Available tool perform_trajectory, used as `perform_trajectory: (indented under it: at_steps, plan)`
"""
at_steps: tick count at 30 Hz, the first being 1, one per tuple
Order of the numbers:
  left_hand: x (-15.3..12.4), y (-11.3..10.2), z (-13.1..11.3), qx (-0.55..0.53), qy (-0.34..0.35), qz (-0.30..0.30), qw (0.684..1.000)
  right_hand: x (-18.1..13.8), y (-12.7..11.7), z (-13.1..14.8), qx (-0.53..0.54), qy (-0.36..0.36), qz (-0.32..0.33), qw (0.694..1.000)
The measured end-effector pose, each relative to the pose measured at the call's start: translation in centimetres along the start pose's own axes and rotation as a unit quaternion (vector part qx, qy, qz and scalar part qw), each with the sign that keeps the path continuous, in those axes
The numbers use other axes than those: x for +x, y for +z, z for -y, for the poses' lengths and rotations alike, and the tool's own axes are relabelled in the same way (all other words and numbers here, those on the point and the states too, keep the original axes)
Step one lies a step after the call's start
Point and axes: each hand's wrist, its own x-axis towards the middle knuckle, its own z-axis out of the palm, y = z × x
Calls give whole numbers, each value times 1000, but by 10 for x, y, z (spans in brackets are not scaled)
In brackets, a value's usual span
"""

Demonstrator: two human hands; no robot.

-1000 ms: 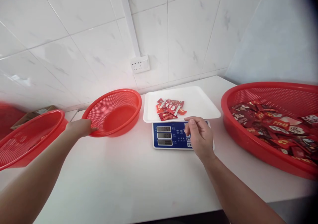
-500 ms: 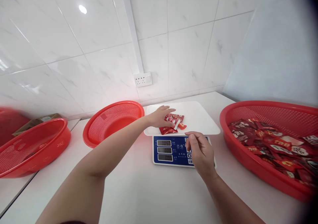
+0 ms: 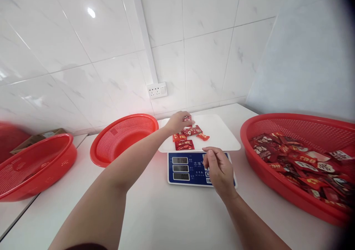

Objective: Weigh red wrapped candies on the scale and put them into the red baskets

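Observation:
On the white pan (image 3: pixel 222 135) of a digital scale (image 3: pixel 187 168) lie several small red snack packets (image 3: pixel 185 145), loosely spread. My left hand (image 3: pixel 177 123) reaches over the pan's left side. Its fingers are curled round a red packet (image 3: pixel 187 118) at the back of the group, partly covered by the hand. My right hand (image 3: pixel 220 170) hovers in front of the pan, over the right part of the scale's blue panel. Its fingers are curled and its thumb is pressed towards the index finger; whatever may be inside is hidden.
A large red basket (image 3: pixel 246 146) full of similar packets stands on the right. Left of the scale is another red basket (image 3: pixel 95 152), with a further one (image 3: pixel 66 157) at the far left near a cardboard box (image 3: pixel 36 139). A wall socket (image 3: pixel 156 90) is behind.
My left hand has shifted slightly back on the pan, its fingers now curled. The packets, bunched under it before, lie spread out. The top display's reading has risen. My right hand stays curled.

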Motion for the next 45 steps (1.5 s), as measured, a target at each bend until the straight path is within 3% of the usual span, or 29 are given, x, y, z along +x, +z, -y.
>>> perform_trajectory:
  at_steps: [6, 9, 11, 14, 18, 21, 26, 32, 41, 43, 45]
  plan:
    - [-33, -60, 57, 46, -115, -38, 992, 4, -3, 3, 8, -1, -39, 999]
    - [-54, -75, 77, 90, -147, -20, 985, 7, -4, 4, -78, -22, -41, 996]
    - [-61, -72, 76, 112, -131, -7, 985, 9, -4, 2, -157, -71, -26, 985]
    - [-61, -52, 53, 108, -61, 55, 991, 11, -4, -2, -219, -146, -10, 965]
    - [-48, -21, 17, 73, 30, 177, 981, 13, -3, -8, -246, -180, -17, 952]
    - [-36, -9, 8, 70, 44, 211, 974, 15, -3, -10, -256, -200, -16, 946]
    - [-24, -10, 20, 90, -1, 186, 978, 15, -3, -8, -243, -230, -32, 942]
    - [-30, -22, 34, 76, -74, 166, 980, 13, -4, -4, -226, -224, -32, 948]
    - [-63, -93, 77, 155, -220, 23, 963, 13, -5, -3, -215, -206, -30, 954]
    - [-69, -95, 77, 169, -222, 20, 960, 12, -4, -3, -214, -208, -29, 954]
    - [-69, -82, 67, 164, -190, 35, 967, 11, -3, -3, -213, -214, -31, 953]
